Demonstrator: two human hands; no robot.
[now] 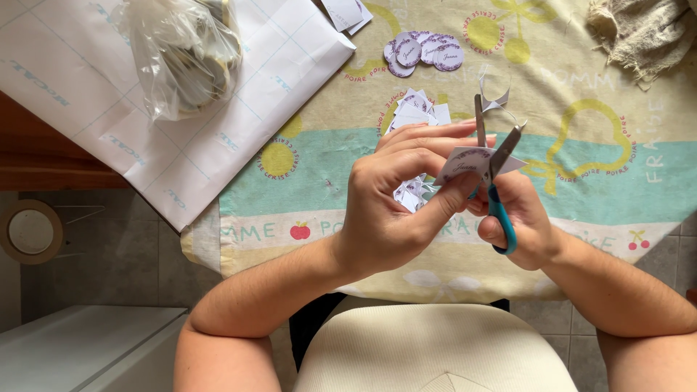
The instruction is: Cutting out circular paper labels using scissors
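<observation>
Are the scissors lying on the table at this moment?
No: the blue-handled metal scissors are held in the right hand, blades open around the small printed paper label that the left hand pinches.

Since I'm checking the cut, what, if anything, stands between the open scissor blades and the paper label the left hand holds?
Nothing visible does. The left hand pinches the paper label by its left part, and the scissors in the right hand have their open blades already at the label's right edge, clear of the fingers.
</observation>
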